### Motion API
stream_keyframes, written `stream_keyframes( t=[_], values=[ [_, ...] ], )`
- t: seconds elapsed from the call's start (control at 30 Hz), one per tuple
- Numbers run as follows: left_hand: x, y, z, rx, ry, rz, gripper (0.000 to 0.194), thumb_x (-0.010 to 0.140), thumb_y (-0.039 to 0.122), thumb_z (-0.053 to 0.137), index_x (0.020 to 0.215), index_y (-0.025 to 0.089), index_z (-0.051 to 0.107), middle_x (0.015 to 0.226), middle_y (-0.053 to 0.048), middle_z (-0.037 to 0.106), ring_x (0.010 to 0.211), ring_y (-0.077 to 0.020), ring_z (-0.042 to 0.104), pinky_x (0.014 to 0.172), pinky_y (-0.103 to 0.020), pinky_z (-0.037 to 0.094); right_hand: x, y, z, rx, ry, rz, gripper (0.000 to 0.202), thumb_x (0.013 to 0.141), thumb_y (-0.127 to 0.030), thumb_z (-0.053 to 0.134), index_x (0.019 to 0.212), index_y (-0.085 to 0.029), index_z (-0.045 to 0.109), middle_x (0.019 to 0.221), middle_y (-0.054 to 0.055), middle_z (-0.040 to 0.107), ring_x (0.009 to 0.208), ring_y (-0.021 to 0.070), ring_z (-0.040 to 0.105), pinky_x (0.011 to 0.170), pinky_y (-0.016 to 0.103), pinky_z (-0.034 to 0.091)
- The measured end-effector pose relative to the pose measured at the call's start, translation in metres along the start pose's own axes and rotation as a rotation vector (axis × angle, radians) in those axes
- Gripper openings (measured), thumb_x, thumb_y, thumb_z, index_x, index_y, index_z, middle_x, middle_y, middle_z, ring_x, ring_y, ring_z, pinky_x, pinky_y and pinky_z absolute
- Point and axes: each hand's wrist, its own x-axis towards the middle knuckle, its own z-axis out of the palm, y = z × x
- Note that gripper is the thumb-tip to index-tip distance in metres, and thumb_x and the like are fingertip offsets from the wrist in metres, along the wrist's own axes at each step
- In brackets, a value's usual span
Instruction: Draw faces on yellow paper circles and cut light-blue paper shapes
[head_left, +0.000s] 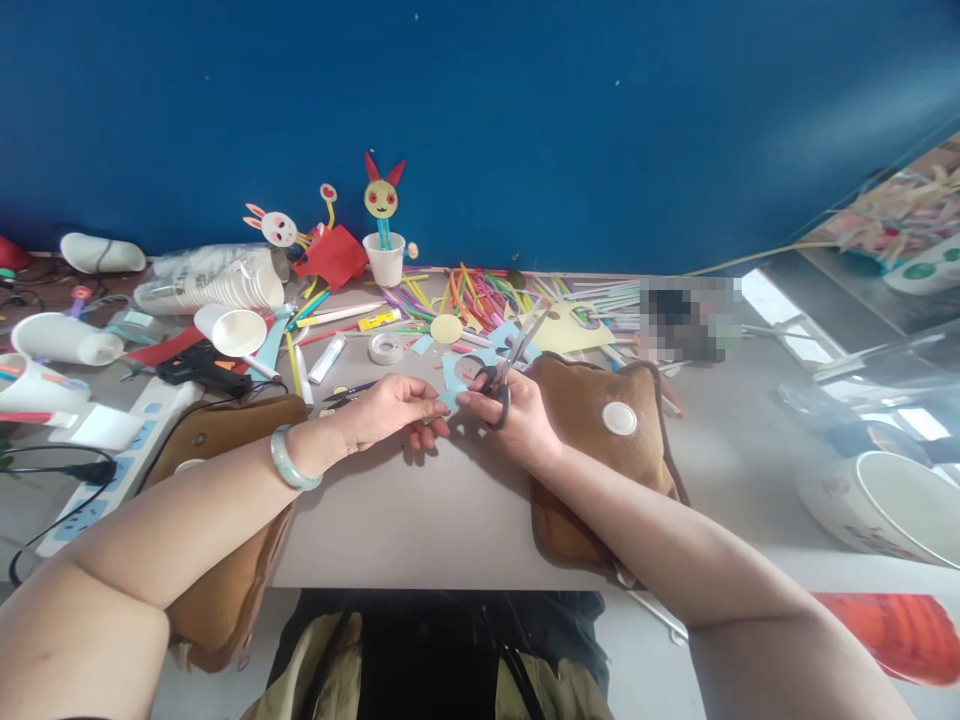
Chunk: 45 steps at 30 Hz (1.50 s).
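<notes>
My right hand (514, 415) is closed around black-handled scissors (495, 385), whose blades point up and away from me. Its thumb and fingertip are close to those of my left hand (397, 412). My left hand, with a pale green bangle on the wrist, pinches what looks like a small piece of light blue paper (448, 399), mostly hidden by the fingertips. Just beyond the hands lie light blue paper scraps (491, 345), a yellow paper circle (446, 328) and a tape roll (385, 348). Yellow paper with cut-outs (574, 328) is further right.
Brown cushions (592, 420) lie under my forearms. Pipe cleaners (480, 295) spread along the blue wall. A rabbit figure (381, 198) stands in a white paper cup (386, 262). To the left are a glue gun (202, 370) and a power strip (124, 465); a white tub (900, 505) is right.
</notes>
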Motion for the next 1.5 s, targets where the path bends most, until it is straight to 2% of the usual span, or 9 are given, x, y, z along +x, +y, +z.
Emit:
stream_keyframes(
  t=[0.23,0.37,0.5,0.67,1.17,1.33,1.5],
  values=[
    [-0.0004,0.0006,0.0004,0.003,0.004,0.008,0.041,0.074,0.051,0.079,0.078,0.012,0.064,0.074,-0.006,0.074,0.055,-0.0116,0.067,0.045,-0.019,0.050,-0.0015,-0.0011,0.0008,-0.004,-0.015,0.005,0.039,0.062,-0.043,0.084,0.076,-0.020,0.056,0.058,-0.006,0.050,0.048,0.0086,0.042,0.046,0.025,0.035],
    [0.0006,0.0010,-0.0009,-0.029,0.006,0.019,0.039,0.075,0.049,0.078,0.081,0.012,0.066,0.074,-0.006,0.074,0.054,-0.0105,0.066,0.046,-0.018,0.050,-0.0019,0.0005,0.0007,0.023,-0.040,-0.013,0.038,0.062,-0.041,0.085,0.079,-0.020,0.059,0.066,-0.005,0.056,0.051,0.0082,0.044,0.048,0.024,0.037],
    [0.0001,0.0024,-0.0009,-0.025,0.005,0.017,0.037,0.077,0.047,0.078,0.079,0.012,0.067,0.074,-0.005,0.074,0.054,-0.0098,0.066,0.047,-0.018,0.050,-0.0003,0.0028,0.0006,0.096,-0.003,-0.011,0.033,0.066,-0.038,0.082,0.081,-0.020,0.059,0.067,-0.005,0.057,0.047,0.0070,0.043,0.045,0.024,0.035],
    [-0.0010,0.0019,-0.0014,-0.004,0.007,0.004,0.034,0.080,0.045,0.076,0.079,0.013,0.066,0.075,-0.005,0.074,0.055,-0.0101,0.066,0.047,-0.018,0.050,0.0034,0.0062,0.0008,0.138,0.081,0.005,0.031,0.069,-0.039,0.081,0.078,-0.020,0.057,0.056,-0.007,0.052,0.042,0.0069,0.040,0.040,0.023,0.031],
    [-0.0003,0.0008,-0.0008,0.001,0.044,-0.014,0.039,0.075,0.050,0.078,0.081,0.013,0.067,0.075,-0.006,0.074,0.055,-0.0110,0.065,0.047,-0.020,0.049,0.0021,0.0050,-0.0002,0.066,0.088,-0.007,0.034,0.068,-0.042,0.078,0.080,-0.021,0.055,0.060,-0.006,0.050,0.048,0.0079,0.040,0.046,0.024,0.034],
    [-0.0010,0.0030,0.0003,-0.002,0.072,-0.024,0.034,0.077,0.045,0.077,0.078,0.013,0.066,0.071,-0.006,0.074,0.053,-0.0109,0.065,0.047,-0.020,0.049,0.0017,0.0058,-0.0009,0.096,0.074,-0.023,0.032,0.067,-0.038,0.080,0.078,-0.020,0.056,0.060,-0.007,0.051,0.048,0.0072,0.041,0.046,0.024,0.034],
    [-0.0014,0.0064,-0.0002,0.050,0.105,0.014,0.027,0.079,0.037,0.074,0.072,0.012,0.065,0.065,-0.005,0.072,0.050,-0.0106,0.064,0.046,-0.020,0.048,0.0021,0.0042,-0.0005,0.096,0.016,0.012,0.033,0.068,-0.042,0.080,0.079,-0.021,0.058,0.059,-0.006,0.052,0.043,0.0074,0.039,0.041,0.024,0.032]
  ],
)
